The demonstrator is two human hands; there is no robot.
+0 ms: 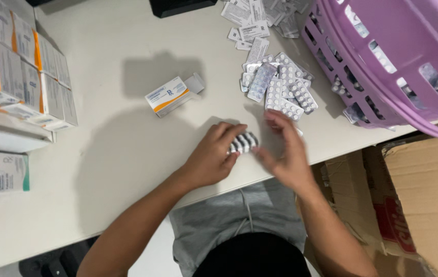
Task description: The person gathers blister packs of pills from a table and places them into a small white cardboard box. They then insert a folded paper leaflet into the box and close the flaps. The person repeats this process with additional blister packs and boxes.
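Left hand: left hand [211, 159] at lower centre of the frame, fingers curled closed around a small stack of silver foil blister strips [243, 142], held just above the white tabletop [106, 154].
Right hand: right hand [284, 154] just right of the stack, motion-blurred; fingers look loosely spread, fingertips near the stack's right end; cannot tell whether they grip anything.
Loose pile: heap of silver blister strips of white tablets [280, 87] on the table in the upper centre-right, above both hands.
Open carton: small white and orange cardboard medicine box [170, 95], end flap open, lying upper centre, well apart from the hands.
Basket: lilac slotted plastic basket [383, 56] at upper right, blister strips showing through its slots.
Stock: stacked white and orange cartons [19, 72] at upper left.
Floor side: brown cardboard box [419, 195] at lower right, beside the table edge.
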